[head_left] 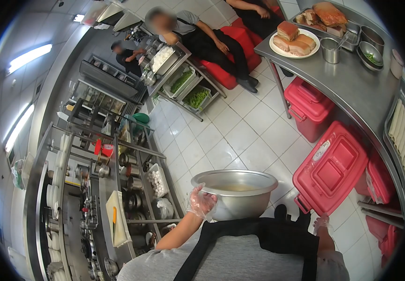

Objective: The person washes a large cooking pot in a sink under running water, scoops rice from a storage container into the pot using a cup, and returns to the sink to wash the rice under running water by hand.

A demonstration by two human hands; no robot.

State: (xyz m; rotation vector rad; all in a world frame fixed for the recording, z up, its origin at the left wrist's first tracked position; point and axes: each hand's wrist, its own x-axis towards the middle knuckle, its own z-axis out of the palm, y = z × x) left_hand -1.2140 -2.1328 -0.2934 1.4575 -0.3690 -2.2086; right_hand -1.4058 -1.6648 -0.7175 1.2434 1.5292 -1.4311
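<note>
A large metal basin (244,204) with cloudy liquid inside is right in front of my body. My left hand (203,202), in a clear plastic glove, is closed at the basin's left rim; part of its fingers is hidden. Low on the right, my right hand (323,223), also gloved, grips the lower edge of a red plastic lid (332,166). That lid is tilted and carries a pale label. What supports the basin from below cannot be seen.
A steel table (338,79) at right bears a plate of pork slabs (294,44), pots and a tray. Red bins (308,110) stand beneath it. Steel shelving (118,178) with cookware lines the left. Two people sit on red seats (223,58); another person (127,58) stands farther back.
</note>
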